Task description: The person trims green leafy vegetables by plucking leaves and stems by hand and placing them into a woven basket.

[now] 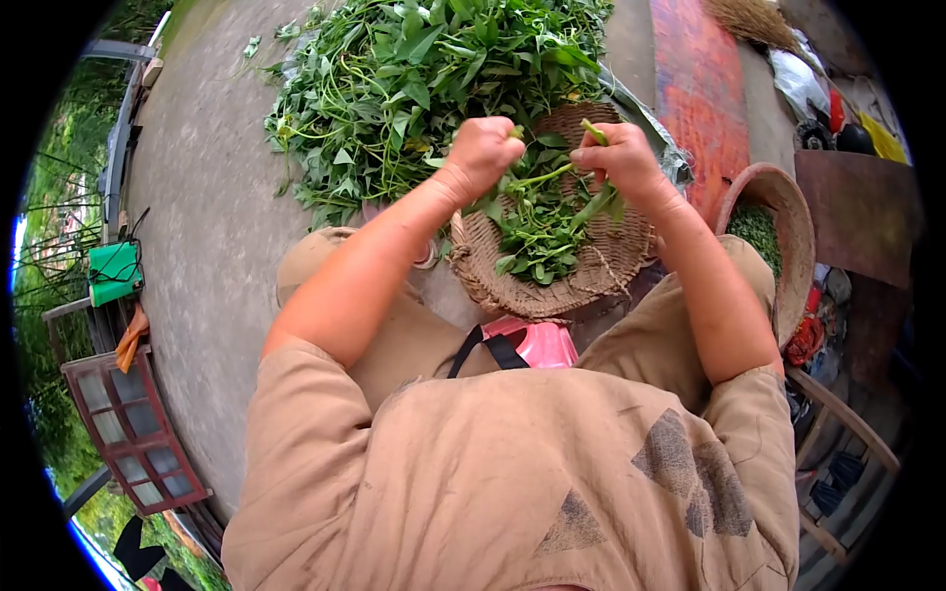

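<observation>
My left hand (481,156) is closed in a fist above the left side of a woven basket (623,254), with a bit of green stem showing at its fingertips. Across from it, my right hand (629,165) pinches leafy green stems (594,207); one cut or broken end sticks up past the thumb. Another stem stretches between the two hands. Loose leafy greens (540,241) lie in the basket below both hands. Just beyond, a large heap of leafy vines (414,84) spreads over the ground.
A pink plastic stool (542,343) shows between my knees. To the right stands a round tub (798,222) holding chopped greens (754,236). A wooden chair (847,424) is at the lower right. A framed window panel (133,428) and a green box (115,273) are at the left.
</observation>
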{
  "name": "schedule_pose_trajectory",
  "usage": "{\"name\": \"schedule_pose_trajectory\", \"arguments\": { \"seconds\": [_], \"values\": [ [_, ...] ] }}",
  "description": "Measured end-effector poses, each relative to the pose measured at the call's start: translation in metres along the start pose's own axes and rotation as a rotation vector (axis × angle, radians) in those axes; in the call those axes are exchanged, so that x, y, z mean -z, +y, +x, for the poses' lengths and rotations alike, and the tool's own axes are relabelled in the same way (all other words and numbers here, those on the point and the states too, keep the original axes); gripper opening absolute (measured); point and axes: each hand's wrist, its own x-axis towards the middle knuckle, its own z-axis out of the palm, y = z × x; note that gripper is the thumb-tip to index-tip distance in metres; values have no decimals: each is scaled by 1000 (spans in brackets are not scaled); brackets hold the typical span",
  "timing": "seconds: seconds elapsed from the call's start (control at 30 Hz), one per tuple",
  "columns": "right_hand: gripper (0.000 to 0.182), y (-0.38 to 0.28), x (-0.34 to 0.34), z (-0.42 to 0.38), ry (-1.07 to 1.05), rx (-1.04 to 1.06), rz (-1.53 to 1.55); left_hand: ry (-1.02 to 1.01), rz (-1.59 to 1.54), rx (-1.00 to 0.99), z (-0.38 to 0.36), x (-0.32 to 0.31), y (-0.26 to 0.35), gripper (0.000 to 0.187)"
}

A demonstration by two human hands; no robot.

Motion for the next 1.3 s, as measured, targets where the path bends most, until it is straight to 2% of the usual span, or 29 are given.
{"name": "schedule_pose_trajectory", "arguments": {
  "seconds": [0.1, 0.17, 0.2, 0.27, 0.37, 0.47, 0.57, 0.6, 0.67, 0.73, 0.77, 0.8, 0.87, 0.9, 0.93, 0.97, 1.03, 1.1, 1.23, 1.3],
  "values": [
    [18, -5, 14, -1, 28, 10, -208, -93, -217, 87, 6, 11, -20, 16],
    [20, 2, 17, -1, 46, 71, -309, -101, -146, 39, 0, 7, -15, 17],
    [20, 3, 17, -3, 52, 74, -310, -103, -112, 17, -4, 5, -10, 18],
    [21, 2, 14, -5, 58, 85, -313, -259, -64, 68, -10, 1, -1, 18],
    [20, 1, 12, -6, 47, 102, -292, -321, -130, 34, -16, -9, 10, 21],
    [20, 3, 8, -4, 53, 130, -273, -409, -231, 172, -15, -14, 10, 19],
    [19, -2, 4, -6, 72, 292, -438, -302, -206, 197, -14, -13, 11, 17],
    [18, -4, 2, -8, 75, 331, -412, -260, -186, 209, -14, -12, 12, 17],
    [18, -8, -3, -12, 79, 409, -359, -125, -345, 332, -13, -8, 11, 11],
    [16, -9, -2, -14, 123, 289, -161, 82, -522, 421, -9, -2, 4, 8],
    [16, -10, -1, -15, 143, 229, -62, 140, -594, 404, -5, 0, -13, 9],
    [16, -11, 2, -15, 88, 151, -26, 132, -575, 343, -3, 8, -18, 11],
    [16, -11, 13, -10, -16, -5, 48, 90, -370, 92, 0, 20, -24, 14],
    [18, -3, 11, -6, -101, -110, 71, 67, -466, 172, 1, 24, -18, 14],
    [28, 2, 9, -9, -149, -177, 45, 42, -563, 255, 0, 27, -11, 14],
    [33, 13, 6, -8, -127, -202, -67, 16, -661, 341, -3, 27, -7, 15],
    [51, 21, 1, -8, -81, -209, -218, -31, -645, 351, -4, 24, -7, 15],
    [54, 17, 7, -5, -65, -216, -51, -57, -621, 310, -3, 21, -3, 13],
    [56, -21, 19, -10, 11, -271, 149, -188, -545, 394, -9, 15, 21, 15],
    [55, -21, 21, -6, 65, -285, 227, -173, -497, 290, -9, 8, 18, 13]
  ]
}}
